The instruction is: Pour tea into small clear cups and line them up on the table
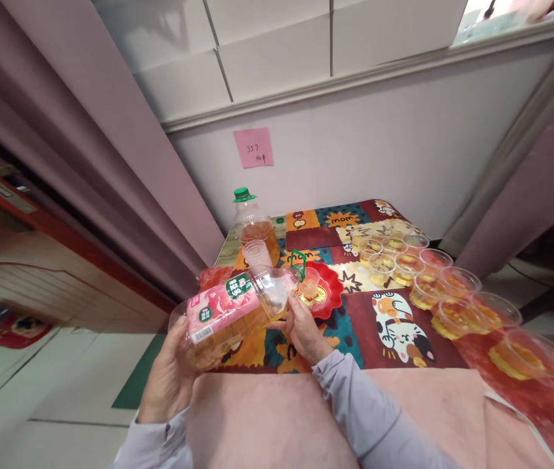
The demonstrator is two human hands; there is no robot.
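Note:
A large clear juice bottle [230, 306] with a pink label lies tilted nearly level in front of me, amber liquid inside. My left hand [172, 368] grips its base end. My right hand [303, 326] is closed around the bottle near its neck, where a green carry handle [299, 264] sticks up. The neck points right, over a red scalloped dish [332, 303]. In that dish stands a clear plastic cup [310, 281]; the bottle's mouth is close to it. Whether liquid is flowing I cannot tell.
A second bottle [257, 231] with a green cap stands behind a stack of clear cups [256, 253]. A loose green cap [280, 220] lies at the back. Several cups of yellow liquid [408, 266] line the right side of the patterned table mat [355, 326].

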